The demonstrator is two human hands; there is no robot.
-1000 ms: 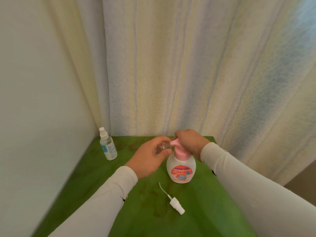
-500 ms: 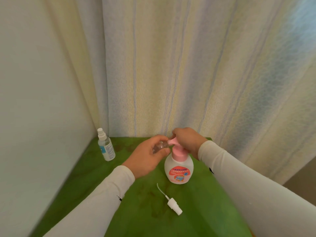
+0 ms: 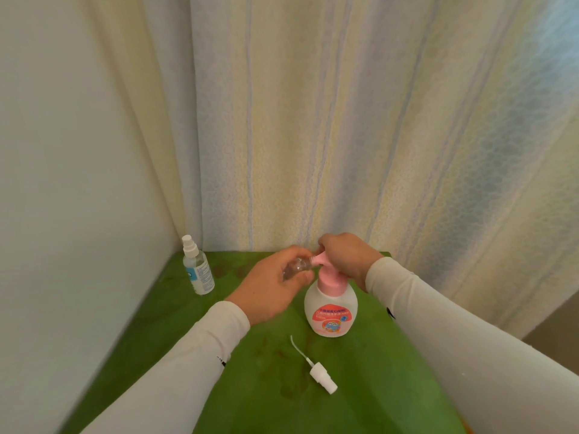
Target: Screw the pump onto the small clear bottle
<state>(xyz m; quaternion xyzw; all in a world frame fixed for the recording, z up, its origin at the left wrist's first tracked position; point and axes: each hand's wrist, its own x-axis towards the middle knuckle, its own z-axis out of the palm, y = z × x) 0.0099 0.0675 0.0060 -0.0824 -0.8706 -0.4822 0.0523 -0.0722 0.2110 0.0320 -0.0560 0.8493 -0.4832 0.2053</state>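
Well left of the pump bottle (image 3: pixel 331 311) a capped spray bottle (image 3: pixel 198 270) stands on the green surface (image 3: pixel 391 386), the left hand (image 3: pixel 275 289) grips a small clear bottle (image 3: pixel 296 269) (its mouth at the pink spout), and the right hand (image 3: pixel 343 256) curls over the pump head.
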